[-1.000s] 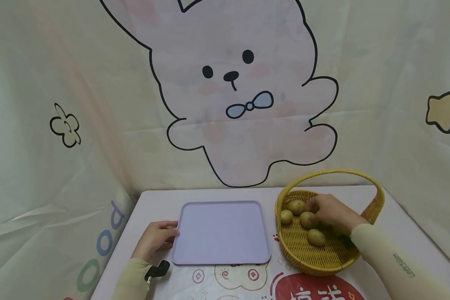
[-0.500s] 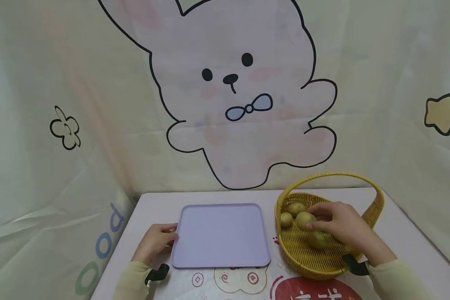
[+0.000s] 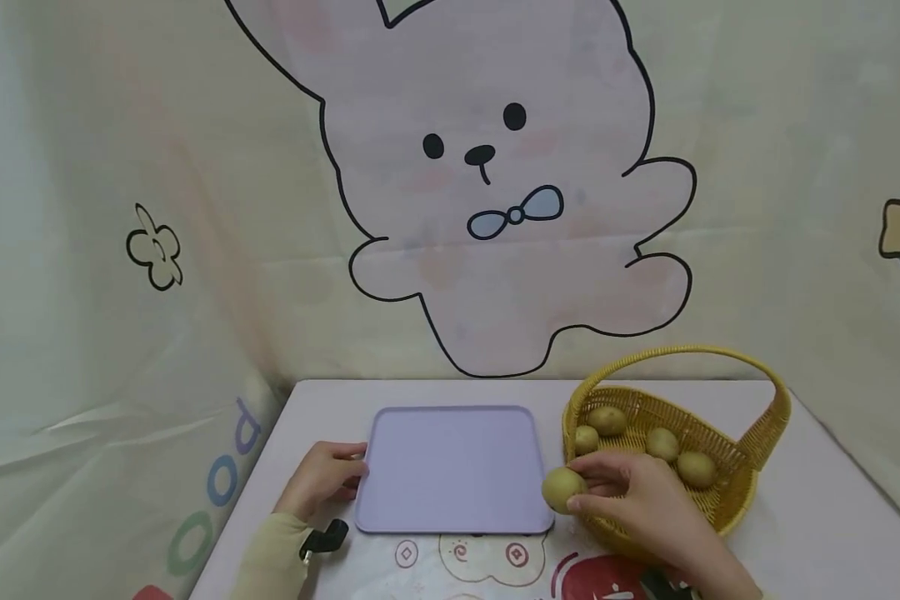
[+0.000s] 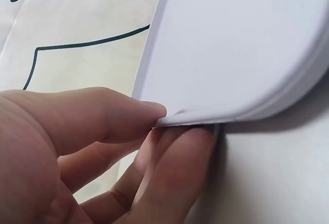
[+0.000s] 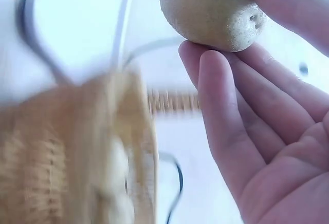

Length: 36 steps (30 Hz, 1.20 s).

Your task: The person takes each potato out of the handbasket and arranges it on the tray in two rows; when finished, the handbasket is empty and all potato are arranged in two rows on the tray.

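Potato [image 3: 562, 489] in the fingertips of the right hand [image 3: 630, 497], well away from the palm: seen from the head, it sits just past the ends of the fingers, on their left, with the thumb against its nearer side and another finger against its upper side. The right wrist view shows the same grasp from below, thumb pressing one side and fingertips meeting the other, parted only as far as the potato's width, with a gap between it and the palm. From the head it overlaps the right edge of a lilac tray [image 3: 453, 471] and the left side of a yellow woven basket [image 3: 733, 483]; how high it is above them I cannot tell. Four other potatoes [image 3: 662, 444] lie inside the basket, beyond the right hand, below an arched handle [image 3: 682, 353]. On the far side of the tray from the potato, the left hand [image 3: 320, 479] pinches the left edge, its digits drawn close together on both faces of the thin rim. Tray and basket stand side by side on a white table [image 3: 420, 394].
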Motion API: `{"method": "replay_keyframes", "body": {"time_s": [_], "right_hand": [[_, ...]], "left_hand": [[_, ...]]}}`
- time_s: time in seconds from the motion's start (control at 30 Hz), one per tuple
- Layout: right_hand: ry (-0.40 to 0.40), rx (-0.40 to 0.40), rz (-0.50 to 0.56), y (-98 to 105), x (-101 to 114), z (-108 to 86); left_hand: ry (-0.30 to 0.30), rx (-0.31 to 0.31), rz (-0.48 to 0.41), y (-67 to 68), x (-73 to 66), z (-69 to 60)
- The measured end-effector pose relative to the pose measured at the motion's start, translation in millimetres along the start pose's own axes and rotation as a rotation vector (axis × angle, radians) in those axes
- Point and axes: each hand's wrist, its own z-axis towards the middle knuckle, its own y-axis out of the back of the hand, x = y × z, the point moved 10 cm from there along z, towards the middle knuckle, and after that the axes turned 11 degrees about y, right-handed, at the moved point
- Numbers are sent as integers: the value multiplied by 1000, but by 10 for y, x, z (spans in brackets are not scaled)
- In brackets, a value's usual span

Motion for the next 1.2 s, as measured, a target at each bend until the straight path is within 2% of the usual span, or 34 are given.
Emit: {"method": "replay_keyframes", "body": {"time_s": [0.17, 0.33, 0.53, 0.7, 0.97, 1.2], "right_hand": [[90, 80, 132, -488, 203, 292], [102, 117, 238, -897, 257, 736], [60, 70, 215, -1273, 203, 1238], [22, 20, 210, -1524, 152, 1553], [-6, 5, 211, -1762, 40, 1773], [2, 21, 234, -1941, 54, 1903]], "left_hand": [[-4, -18, -21, 0, 32, 5], [-6, -16, -51, -51, 38, 36], [-6, 2, -66, -73, 59, 53], [-10, -5, -78, -13, 79, 53], [-18, 38, -101, -75, 59, 78], [-10, 26, -93, -8, 72, 82]]}}
